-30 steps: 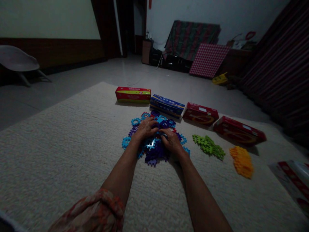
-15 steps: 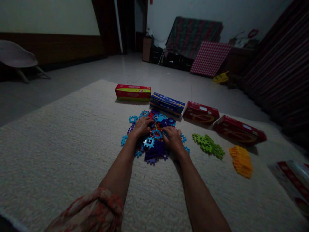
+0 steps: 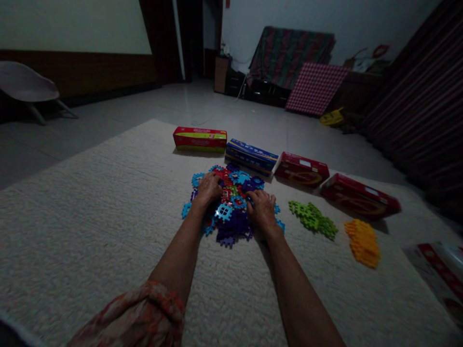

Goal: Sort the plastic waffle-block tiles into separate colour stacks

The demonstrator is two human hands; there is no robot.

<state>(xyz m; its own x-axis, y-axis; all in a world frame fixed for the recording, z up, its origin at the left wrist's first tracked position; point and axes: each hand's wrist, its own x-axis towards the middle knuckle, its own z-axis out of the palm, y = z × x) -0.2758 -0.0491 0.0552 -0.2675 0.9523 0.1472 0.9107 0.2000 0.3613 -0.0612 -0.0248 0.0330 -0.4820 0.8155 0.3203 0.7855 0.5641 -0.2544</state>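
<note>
A mixed pile of blue, purple and red plastic interlocking tiles (image 3: 231,212) lies on the cream rug (image 3: 90,231). My left hand (image 3: 209,189) rests palm down on the pile's left side, fingers bent over the tiles. My right hand (image 3: 263,207) lies on the pile's right side, fingers curled on the tiles. Whether either hand grips a tile is hidden in the dim light. A separate heap of green tiles (image 3: 314,219) and a heap of yellow-orange tiles (image 3: 362,242) lie to the right.
Several boxes line the rug's far edge: a red-yellow one (image 3: 199,139), a blue one (image 3: 251,157), and two red ones (image 3: 301,169) (image 3: 360,195). A printed bag (image 3: 439,272) lies at the right. A pale chair (image 3: 25,89) stands far left; covered furniture (image 3: 289,55) at the back.
Both hands have spread apart over the pile, the left sliding left and the right sliding right, uncovering red and blue tiles in the middle.
</note>
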